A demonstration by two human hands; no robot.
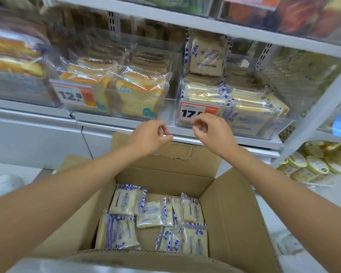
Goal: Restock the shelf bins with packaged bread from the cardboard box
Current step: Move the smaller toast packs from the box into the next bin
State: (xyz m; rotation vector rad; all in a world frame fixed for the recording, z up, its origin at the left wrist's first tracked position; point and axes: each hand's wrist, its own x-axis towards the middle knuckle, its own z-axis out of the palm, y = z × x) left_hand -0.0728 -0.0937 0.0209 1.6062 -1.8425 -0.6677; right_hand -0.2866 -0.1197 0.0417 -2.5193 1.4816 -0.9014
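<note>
An open cardboard box (230, 205) stands below me with several white-and-blue bread packets (152, 213) lying in its bottom. Above it, a clear shelf bin (274, 125) tagged 17.8 holds several of the same packets (250, 113). My left hand (150, 134) and my right hand (213, 131) hover side by side above the box's far flap, just in front of the shelf edge. Both have loosely curled fingers and hold nothing.
A clear bin (165, 99) tagged 12.8 with bagged toast sits left of the 17.8 bin. Another bread bin (18, 91) is further left. Round yellow-lidded cups (313, 162) fill a lower shelf at right. A metal upright (313, 119) slants down the right side.
</note>
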